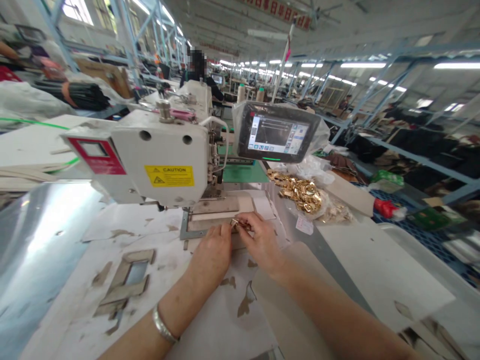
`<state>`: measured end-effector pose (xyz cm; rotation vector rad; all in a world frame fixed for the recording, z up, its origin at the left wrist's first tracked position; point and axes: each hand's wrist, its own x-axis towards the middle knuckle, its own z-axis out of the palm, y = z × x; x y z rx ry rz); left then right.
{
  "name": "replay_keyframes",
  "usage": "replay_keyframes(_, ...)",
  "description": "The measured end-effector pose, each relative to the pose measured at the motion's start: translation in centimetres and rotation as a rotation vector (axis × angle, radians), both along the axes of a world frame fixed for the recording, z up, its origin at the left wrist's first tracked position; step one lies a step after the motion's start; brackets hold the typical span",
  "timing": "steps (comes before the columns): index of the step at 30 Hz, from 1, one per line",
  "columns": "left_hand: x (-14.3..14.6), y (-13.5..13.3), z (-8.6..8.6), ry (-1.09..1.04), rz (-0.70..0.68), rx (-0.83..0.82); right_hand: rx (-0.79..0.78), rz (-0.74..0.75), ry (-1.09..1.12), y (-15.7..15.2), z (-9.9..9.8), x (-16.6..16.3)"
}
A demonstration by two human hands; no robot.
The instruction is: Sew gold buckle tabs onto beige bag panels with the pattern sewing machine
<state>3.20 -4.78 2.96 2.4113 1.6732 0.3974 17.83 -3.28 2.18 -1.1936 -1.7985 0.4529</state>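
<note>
My left hand point(212, 247), a silver bangle on its wrist, has its fingers bent and closed at the front edge of a clamp frame point(184, 230) under the sewing machine head. Against its fingertips, my right hand point(260, 237) pinches a small gold metal fitting point(235, 221). The fingers partly cover the fitting, so its exact shape is hidden. Just behind the hands, a pale strip point(213, 216) lies within the frame. The white machine head point(161, 145) with a yellow caution label stands behind and to the left.
A plastic bag of gold metal fittings point(303, 195) lies right of the machine. A lit control screen point(275, 135) stands behind it. On the left of the worktop lies a cut-out template point(127, 280). A pale board point(382, 270) is at right. Another person sits beyond the machine.
</note>
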Motion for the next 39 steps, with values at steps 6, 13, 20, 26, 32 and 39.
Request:
replay_keyframes(6, -1.0, 0.8, -1.1, -0.144, -0.022, -0.028, -0.103, 0.112, -0.03, -1.1, -0.1, -1.0)
replay_keyframes(13, -1.4, 0.8, 0.9, 0.096, -0.176, 0.268, -0.327, 0.116, -0.136, 0.3, -0.6, -0.4)
replay_keyframes(20, -1.2, 1.3, -2.2, 0.107, -0.038, 0.328, -0.695, 0.125, -0.032, 5.2, 1.3, 1.4)
replay_keyframes(26, -2.5, 2.7, -3.2, 0.163, -0.046, 0.239, -0.788, -0.01, -0.079, 7.9, 1.2, 1.5)
replay_keyframes(32, -3.2, 3.4, -2.8, 0.16, -0.04, 0.197, -0.692, 0.001, -0.175, 8.5, 0.1, 0.6)
replay_keyframes(39, -3.0, 3.3, -3.2, 0.119, -0.043, 0.179, -0.596, -0.052, -0.427, 9.1, 0.5, 0.5)
